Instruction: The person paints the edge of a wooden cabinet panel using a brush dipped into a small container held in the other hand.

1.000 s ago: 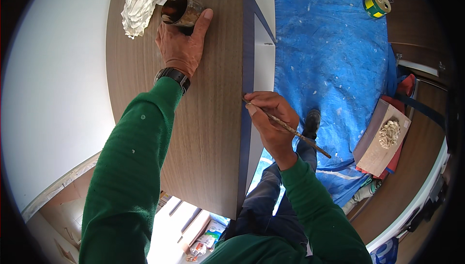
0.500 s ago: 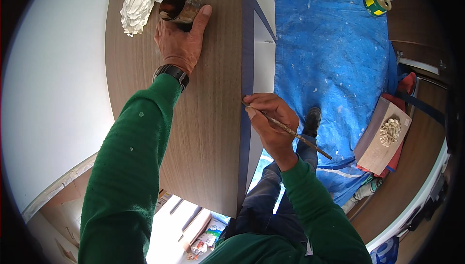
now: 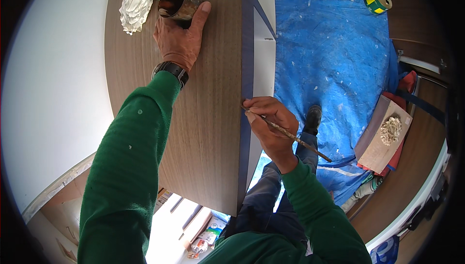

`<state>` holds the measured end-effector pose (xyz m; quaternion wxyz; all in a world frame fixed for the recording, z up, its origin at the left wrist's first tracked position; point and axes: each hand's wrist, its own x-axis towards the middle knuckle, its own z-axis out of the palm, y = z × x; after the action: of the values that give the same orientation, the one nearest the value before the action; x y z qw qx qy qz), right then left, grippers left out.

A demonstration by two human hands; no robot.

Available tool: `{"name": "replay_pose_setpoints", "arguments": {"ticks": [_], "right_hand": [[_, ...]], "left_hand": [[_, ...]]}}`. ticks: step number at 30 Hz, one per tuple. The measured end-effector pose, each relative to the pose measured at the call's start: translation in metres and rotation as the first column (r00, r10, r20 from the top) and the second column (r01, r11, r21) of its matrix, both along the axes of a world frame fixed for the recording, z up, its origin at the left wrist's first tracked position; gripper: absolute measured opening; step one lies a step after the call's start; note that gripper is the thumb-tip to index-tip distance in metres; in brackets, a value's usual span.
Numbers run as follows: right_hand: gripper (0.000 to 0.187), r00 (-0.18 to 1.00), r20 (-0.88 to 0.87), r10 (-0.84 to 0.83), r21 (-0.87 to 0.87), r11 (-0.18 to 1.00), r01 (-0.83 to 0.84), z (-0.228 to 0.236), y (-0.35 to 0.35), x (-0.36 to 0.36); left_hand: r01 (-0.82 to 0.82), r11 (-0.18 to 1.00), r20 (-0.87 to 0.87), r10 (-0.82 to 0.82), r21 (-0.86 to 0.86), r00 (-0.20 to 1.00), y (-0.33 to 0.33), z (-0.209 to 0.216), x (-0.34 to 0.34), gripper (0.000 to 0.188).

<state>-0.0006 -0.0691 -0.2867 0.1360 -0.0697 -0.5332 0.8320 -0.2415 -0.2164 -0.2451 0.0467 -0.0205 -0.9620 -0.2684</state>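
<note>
My left hand (image 3: 178,41) is closed around a small stained metal can (image 3: 190,10) with a dark inside, tilted on the wood-grain panel (image 3: 208,109). The thumb lies along the can's right side; the other fingers are mostly hidden behind it. In a pinch grip, my right hand (image 3: 273,123) holds a thin paintbrush (image 3: 300,141) with a paint-spotted handle. The brush's front end is at the panel's dark right edge (image 3: 246,70), and its bristles are hidden by my fingers. A crumpled cream-coloured paper or cloth bundle (image 3: 137,5) lies just left of the can.
A blue paint-flecked tarp (image 3: 329,51) covers the floor at right, where my shoe (image 3: 313,119) stands. A green and yellow can (image 3: 378,0) sits at the far right. Another crumpled bundle (image 3: 390,131) rests on a wooden board (image 3: 375,155). A white wall (image 3: 58,85) borders the left.
My right hand and the brush have shifted slightly nearer to me along the panel's edge. My left hand keeps its hold on the can.
</note>
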Motion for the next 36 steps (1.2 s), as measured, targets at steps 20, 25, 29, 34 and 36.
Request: {"name": "replay_pose_setpoints", "arguments": {"ticks": [20,25,29,34,36], "right_hand": [[0.013,0.999,0.023,-0.036,-0.009,0.999,0.036,0.0,-0.007,0.014],[0.014,0.999,0.037,-0.006,0.0,1.0,0.006,-0.001,-0.005,0.019],[0.015,1.0,0.009,-0.025,-0.051,0.998,0.026,-0.001,-0.006,0.019],[0.015,0.999,0.005,-0.052,-0.052,0.997,0.052,0.0,-0.007,0.018],[0.014,0.999,0.003,-0.048,-0.035,0.998,0.048,0.0,-0.007,0.018]], "left_hand": [[-0.001,1.0,-0.025,0.001,0.016,1.0,0.002,0.003,0.0,0.094],[-0.009,1.0,-0.019,0.008,-0.014,1.0,0.001,-0.001,-0.001,0.095],[0.005,1.0,-0.083,-0.006,-0.012,0.997,0.0,0.0,-0.002,0.091],[0.009,1.0,-0.152,-0.005,0.028,0.988,0.003,-0.002,0.0,0.084],[0.008,1.0,-0.188,-0.006,0.005,0.982,0.002,-0.004,-0.003,0.083]]}}
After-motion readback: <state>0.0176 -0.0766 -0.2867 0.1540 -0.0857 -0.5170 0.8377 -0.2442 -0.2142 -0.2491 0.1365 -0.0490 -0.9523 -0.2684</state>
